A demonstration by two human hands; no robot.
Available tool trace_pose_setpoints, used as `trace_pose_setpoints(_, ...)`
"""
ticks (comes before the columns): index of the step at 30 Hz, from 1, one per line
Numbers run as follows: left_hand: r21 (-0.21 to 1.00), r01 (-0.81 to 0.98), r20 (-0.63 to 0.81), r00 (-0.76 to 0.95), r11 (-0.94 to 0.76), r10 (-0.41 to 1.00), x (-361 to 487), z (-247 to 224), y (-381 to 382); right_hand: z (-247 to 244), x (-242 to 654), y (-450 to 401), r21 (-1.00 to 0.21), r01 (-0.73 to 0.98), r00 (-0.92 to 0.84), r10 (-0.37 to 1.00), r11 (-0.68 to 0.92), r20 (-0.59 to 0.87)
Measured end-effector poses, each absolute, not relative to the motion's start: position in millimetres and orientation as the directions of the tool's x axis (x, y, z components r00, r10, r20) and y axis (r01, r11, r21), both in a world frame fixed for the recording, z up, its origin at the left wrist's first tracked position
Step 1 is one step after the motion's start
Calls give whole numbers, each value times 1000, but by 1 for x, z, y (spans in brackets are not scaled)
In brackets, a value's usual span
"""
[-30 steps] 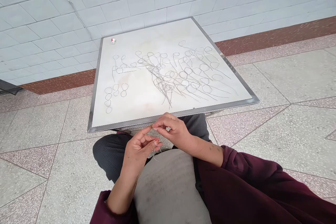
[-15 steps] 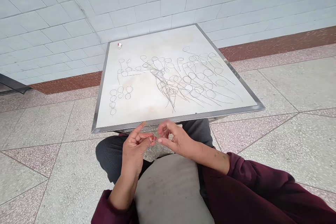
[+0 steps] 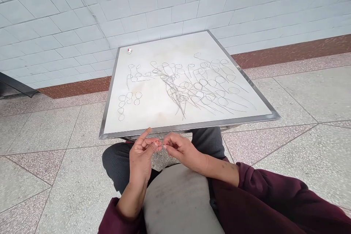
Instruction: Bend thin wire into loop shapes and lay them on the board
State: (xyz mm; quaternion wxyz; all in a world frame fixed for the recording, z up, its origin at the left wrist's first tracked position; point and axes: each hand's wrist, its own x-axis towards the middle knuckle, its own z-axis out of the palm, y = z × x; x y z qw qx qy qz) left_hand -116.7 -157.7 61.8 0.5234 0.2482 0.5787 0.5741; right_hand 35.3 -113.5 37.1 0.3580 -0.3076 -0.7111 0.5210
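Thumb and fingers of my left hand pinch a thin wire just in front of the table's near edge, with one finger raised. My right hand is beside it, its thumb and index finger closed at the same wire, the fingertips of both hands almost touching. The wire between them is very fine and its shape is hard to make out. On the white table lie many thin wires with looped ends, bunched in the middle and spread to the right. Several figure-eight wire loops lie at the left.
A small red and white object sits at the table's back left corner. The metal rim runs close beyond my hands. A tiled wall stands behind the table, and my knees are under its front edge.
My right hand's thumb and index finger, apart before, have closed together at the wire near my left fingertips. The view has shifted slightly, so the table appears a little lower and further right.
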Motion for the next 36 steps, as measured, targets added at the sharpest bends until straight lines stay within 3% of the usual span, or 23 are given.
trace_pose_setpoints(11,927,-276,-327,-261,254,908,-113,55,-159,28,39,-105,-911,128,-518,810,391,274)
trace_pose_setpoints(21,930,-284,-310,-264,234,913,-112,52,-160,29,37,-107,-930,133,-512,827,344,233)
trace_pose_setpoints(27,918,-330,-318,-287,218,904,-110,54,-158,20,35,-109,-977,88,-525,842,196,122)
trace_pose_setpoints(36,904,-376,-328,-302,204,895,-110,51,-159,24,41,-105,-841,214,-587,754,496,295)
